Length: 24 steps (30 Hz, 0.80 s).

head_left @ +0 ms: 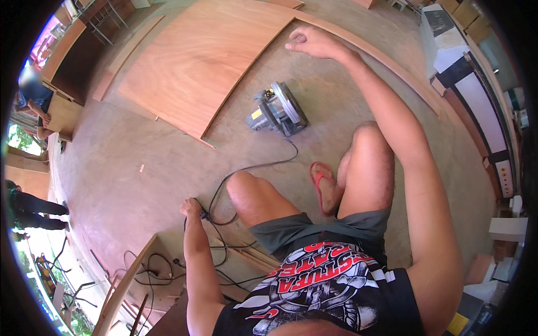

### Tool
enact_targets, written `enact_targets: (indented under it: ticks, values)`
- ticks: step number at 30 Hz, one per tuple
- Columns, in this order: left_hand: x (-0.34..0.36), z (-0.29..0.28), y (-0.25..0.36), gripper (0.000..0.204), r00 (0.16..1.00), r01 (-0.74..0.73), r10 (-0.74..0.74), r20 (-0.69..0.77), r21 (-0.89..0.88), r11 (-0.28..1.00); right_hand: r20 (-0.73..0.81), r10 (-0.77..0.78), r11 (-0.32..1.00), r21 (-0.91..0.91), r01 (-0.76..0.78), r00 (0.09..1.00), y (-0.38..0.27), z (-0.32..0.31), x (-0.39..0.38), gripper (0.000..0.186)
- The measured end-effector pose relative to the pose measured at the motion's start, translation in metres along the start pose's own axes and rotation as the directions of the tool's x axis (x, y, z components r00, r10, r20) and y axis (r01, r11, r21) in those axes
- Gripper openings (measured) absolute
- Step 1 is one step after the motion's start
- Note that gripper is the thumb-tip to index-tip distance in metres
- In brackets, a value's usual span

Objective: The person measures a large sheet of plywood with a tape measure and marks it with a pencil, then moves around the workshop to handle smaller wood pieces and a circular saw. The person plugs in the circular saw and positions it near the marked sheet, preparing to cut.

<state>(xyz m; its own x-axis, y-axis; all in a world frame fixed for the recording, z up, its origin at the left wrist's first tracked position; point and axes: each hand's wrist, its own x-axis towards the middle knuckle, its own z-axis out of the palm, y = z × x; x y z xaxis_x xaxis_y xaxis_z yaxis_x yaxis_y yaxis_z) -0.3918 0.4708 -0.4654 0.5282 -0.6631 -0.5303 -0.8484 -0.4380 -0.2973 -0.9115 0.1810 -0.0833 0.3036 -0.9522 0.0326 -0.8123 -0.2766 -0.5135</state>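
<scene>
A circular saw with a round metal guard and a yellow label rests on the concrete floor in front of my knees. Its black cord curves back toward my left side. My left hand, beside my left knee, is closed around part of a black cord; its fingers partly hide what they grip. My right hand is stretched forward past the saw, near the corner of a large plywood sheet. Its fingers are loosely curled, slightly apart, with nothing visible in them.
A long wooden strip runs along the far right. Tangled cords and wood offcuts lie at my lower left. A red flip-flop is on my foot. Two people are at the left edge, one standing. Cabinets line the right.
</scene>
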Motion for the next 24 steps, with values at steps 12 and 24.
enact_targets:
  ticks: [12,24]
  values:
    - [-0.020,-0.180,0.307,0.063,0.843,-0.262,0.508,-0.177,-0.960,0.100,0.040,0.064,0.997,0.036,-0.065,0.997,0.056,0.026,-0.024,0.041]
    - [-0.025,-0.209,0.431,0.058,0.919,0.300,0.361,0.158,-0.874,-0.382,-0.030,0.352,0.894,0.308,-0.326,0.936,0.204,0.052,0.034,0.023]
